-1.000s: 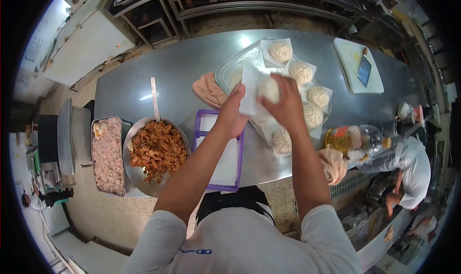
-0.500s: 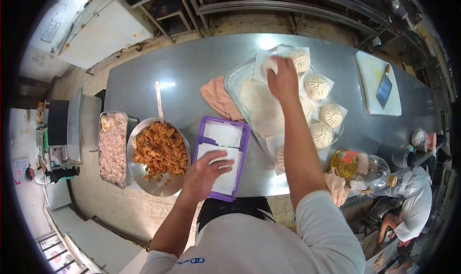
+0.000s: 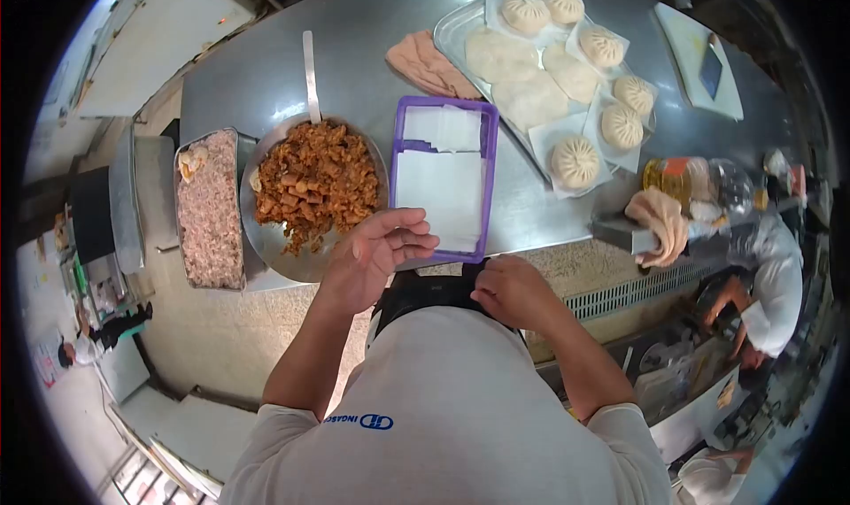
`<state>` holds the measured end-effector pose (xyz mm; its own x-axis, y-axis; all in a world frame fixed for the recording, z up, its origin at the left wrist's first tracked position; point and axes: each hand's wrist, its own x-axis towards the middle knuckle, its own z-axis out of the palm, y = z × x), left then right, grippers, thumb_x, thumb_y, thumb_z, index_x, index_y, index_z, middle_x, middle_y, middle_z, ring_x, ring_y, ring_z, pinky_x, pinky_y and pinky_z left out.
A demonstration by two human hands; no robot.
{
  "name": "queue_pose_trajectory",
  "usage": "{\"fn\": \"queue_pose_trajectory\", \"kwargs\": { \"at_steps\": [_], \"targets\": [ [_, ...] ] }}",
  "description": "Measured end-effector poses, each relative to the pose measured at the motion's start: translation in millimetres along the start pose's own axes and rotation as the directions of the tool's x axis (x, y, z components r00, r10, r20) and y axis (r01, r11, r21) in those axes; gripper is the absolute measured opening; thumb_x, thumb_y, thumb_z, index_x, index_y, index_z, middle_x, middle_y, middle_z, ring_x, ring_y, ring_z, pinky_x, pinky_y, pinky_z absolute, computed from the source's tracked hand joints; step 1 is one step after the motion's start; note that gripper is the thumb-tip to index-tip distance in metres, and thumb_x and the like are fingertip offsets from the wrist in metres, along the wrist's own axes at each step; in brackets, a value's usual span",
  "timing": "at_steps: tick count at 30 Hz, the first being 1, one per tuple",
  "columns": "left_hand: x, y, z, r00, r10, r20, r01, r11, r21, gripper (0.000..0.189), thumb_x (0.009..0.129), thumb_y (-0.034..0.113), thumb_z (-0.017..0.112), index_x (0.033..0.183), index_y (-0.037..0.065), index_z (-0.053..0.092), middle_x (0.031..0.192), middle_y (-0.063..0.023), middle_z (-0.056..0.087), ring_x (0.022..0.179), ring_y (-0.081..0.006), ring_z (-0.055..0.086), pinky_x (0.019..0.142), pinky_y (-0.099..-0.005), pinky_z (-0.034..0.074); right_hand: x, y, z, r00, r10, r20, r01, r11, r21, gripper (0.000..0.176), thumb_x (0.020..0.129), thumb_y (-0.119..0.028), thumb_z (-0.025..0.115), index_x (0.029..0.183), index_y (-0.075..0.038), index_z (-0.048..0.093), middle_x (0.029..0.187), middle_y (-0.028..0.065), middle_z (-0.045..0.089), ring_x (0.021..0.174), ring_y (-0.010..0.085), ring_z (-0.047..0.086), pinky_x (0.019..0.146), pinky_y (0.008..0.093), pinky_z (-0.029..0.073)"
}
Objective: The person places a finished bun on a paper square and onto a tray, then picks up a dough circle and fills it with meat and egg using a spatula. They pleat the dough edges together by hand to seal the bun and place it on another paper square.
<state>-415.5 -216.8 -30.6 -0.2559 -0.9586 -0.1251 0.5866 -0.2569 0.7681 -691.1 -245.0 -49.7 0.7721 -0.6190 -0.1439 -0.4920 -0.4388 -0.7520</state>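
Observation:
My left hand [image 3: 376, 255] hovers near the front left corner of a purple basket [image 3: 488, 186], palm turned up and fingers apart, holding nothing. Inside the basket lie white paper squares [image 3: 438, 195]. Close to the dark apron at my waist, my right hand [image 3: 515, 294] has its fingers curled in; whatever they pinch is hidden. On a metal tray [image 3: 453, 34] sit several pleated buns on paper, the nearest bun [image 3: 575, 162] at its front edge. Flat round dough wrappers [image 3: 529, 98] lie beside them, overlapping.
Left of the basket stand a steel bowl [image 3: 297, 264] of reddish-brown filling with a spatula [image 3: 310, 76] and a pan of minced meat [image 3: 210, 217]. A cloth [image 3: 429, 65] touches the tray. Rightward are oil bottles [image 3: 677, 182], a cutting board [image 3: 686, 40] with a cleaver [image 3: 711, 69], and a co-worker [image 3: 770, 284].
My right hand has left the bun at the tray's far side and come back to my waist. The whole view has shifted, so the table sits higher. My left hand stays open by the basket.

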Motion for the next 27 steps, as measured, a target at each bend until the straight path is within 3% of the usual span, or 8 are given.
{"fn": "queue_pose_trajectory", "kwargs": {
  "at_steps": [1,3,10,13,15,19,21,27],
  "targets": [
    [-6,2,-4,0.999,-0.007,0.04,0.007,1.0,0.006,0.087,0.094,0.067,0.051,0.143,-0.004,0.045,0.132,-0.0141,0.06,0.123,-0.0314,0.059,0.105,-0.0469,0.046,0,-8,20,1.0,0.017,-0.016,-0.018,1.0,-0.011,0.01,0.08,-0.014,0.073,0.082,-0.007,0.067,0.078,0.0097,0.062,0.082,0.0327,0.061,0.075,0.0442,0.049],
    [-24,6,-17,0.994,-0.027,0.105,0.026,1.0,0.006,0.087,0.093,0.068,0.051,0.143,-0.004,0.045,0.133,-0.0145,0.059,0.123,-0.0314,0.059,0.105,-0.047,0.045,1,-28,57,0.978,0.083,0.192,-0.044,0.979,-0.2,0.013,0.08,-0.018,0.071,0.083,-0.006,0.069,0.087,0.0114,0.067,0.092,0.031,0.065,0.081,0.0427,0.052],
    [-84,11,-54,0.96,-0.074,0.27,0.089,0.995,-0.047,0.084,0.095,0.066,0.051,0.143,-0.003,0.046,0.132,-0.0151,0.06,0.122,-0.0332,0.059,0.104,-0.049,0.045,-14,-76,136,0.918,0.356,0.176,-0.258,0.872,-0.417,0.018,0.086,-0.019,0.063,0.093,-0.007,0.072,0.095,0.0139,0.068,0.099,0.0301,0.066,0.084,0.0443,0.053],
    [-94,13,-56,0.942,-0.09,0.322,0.12,0.99,-0.074,0.083,0.095,0.066,0.049,0.142,-0.002,0.047,0.132,-0.0149,0.06,0.121,-0.034,0.06,0.104,-0.0498,0.046,-13,-94,155,0.92,0.366,-0.138,-0.39,0.848,-0.358,0.02,0.087,-0.021,0.061,0.094,-0.008,0.074,0.096,0.0149,0.07,0.096,0.0318,0.068,0.08,0.0438,0.056],
    [-97,10,-54,0.925,-0.1,0.367,0.142,0.986,-0.087,0.082,0.096,0.066,0.048,0.142,-0.002,0.047,0.132,-0.0147,0.06,0.121,-0.0343,0.06,0.103,-0.0501,0.046,-17,-90,165,0.887,0.454,0.085,-0.391,0.837,-0.383,0.019,0.087,-0.019,0.06,0.093,-0.008,0.074,0.094,0.0154,0.072,0.092,0.0331,0.07,0.076,0.0437,0.058],
    [-90,11,-37,0.915,-0.121,0.386,0.146,0.989,-0.036,0.08,0.097,0.065,0.047,0.14,-0.001,0.048,0.13,-0.0149,0.061,0.119,-0.0337,0.061,0.102,-0.0499,0.047,-42,-93,154,0.897,0.44,0.039,-0.406,0.856,-0.32,0.019,0.086,-0.017,0.058,0.09,-0.006,0.072,0.092,0.015,0.072,0.09,0.0344,0.072,0.078,0.0454,0.058],
    [-83,12,-25,0.899,-0.145,0.414,0.185,0.981,-0.058,0.08,0.097,0.066,0.047,0.14,-0.001,0.048,0.129,-0.0148,0.061,0.119,-0.0333,0.06,0.102,-0.0494,0.047,-66,-108,137,0.84,0.522,0.147,-0.456,0.827,-0.328,0.019,0.084,-0.017,0.058,0.09,-0.004,0.072,0.092,0.015,0.072,0.09,0.0356,0.071,0.077,0.0456,0.057],
    [-61,15,16,0.849,-0.2,0.489,0.236,0.972,-0.012,0.084,0.095,0.067,0.049,0.141,-0.003,0.047,0.132,-0.015,0.06,0.12,-0.0328,0.059,0.103,-0.0495,0.045,-185,-146,111,0.633,0.761,0.14,-0.742,0.648,-0.173,0.02,0.085,-0.02,0.059,0.093,-0.007,0.071,0.089,0.0178,0.07,0.089,0.0379,0.069,0.076,0.049,0.055]
  ]
}}
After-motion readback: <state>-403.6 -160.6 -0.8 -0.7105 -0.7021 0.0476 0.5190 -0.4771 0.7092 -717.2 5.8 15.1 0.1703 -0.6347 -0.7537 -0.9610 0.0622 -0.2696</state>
